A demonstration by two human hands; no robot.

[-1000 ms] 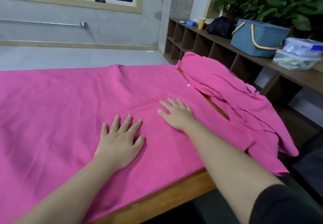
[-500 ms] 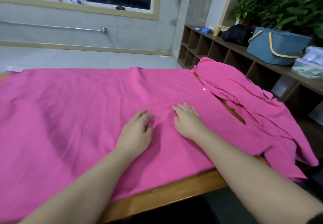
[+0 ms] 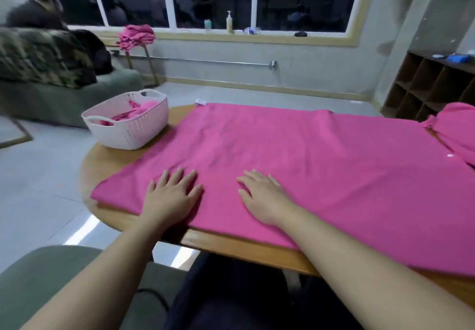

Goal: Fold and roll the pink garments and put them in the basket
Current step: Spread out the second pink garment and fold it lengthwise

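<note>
A large pink garment point(image 3: 308, 160) lies spread flat across the wooden table point(image 3: 108, 162). My left hand point(image 3: 172, 196) presses flat on its near left part, fingers straight. My right hand point(image 3: 262, 196) lies flat on the cloth a little to the right, fingers spread. A white woven basket point(image 3: 128, 126) stands on the table's far left, beside the garment's left edge, with pink cloth inside. A second pink garment point(image 3: 457, 129) lies at the table's right end, partly cut off by the frame.
A green sofa point(image 3: 64, 95) with dark camouflage cloth stands left of the table. More pink cloth point(image 3: 136, 36) is piled on a stand by the window. Brown cubby shelves point(image 3: 431, 85) line the right wall. A green chair seat point(image 3: 38, 283) is under my left arm.
The view has swung left, bringing the basket and the garment's left end into sight. Both hands have slid left along the cloth, and the left hand has flattened.
</note>
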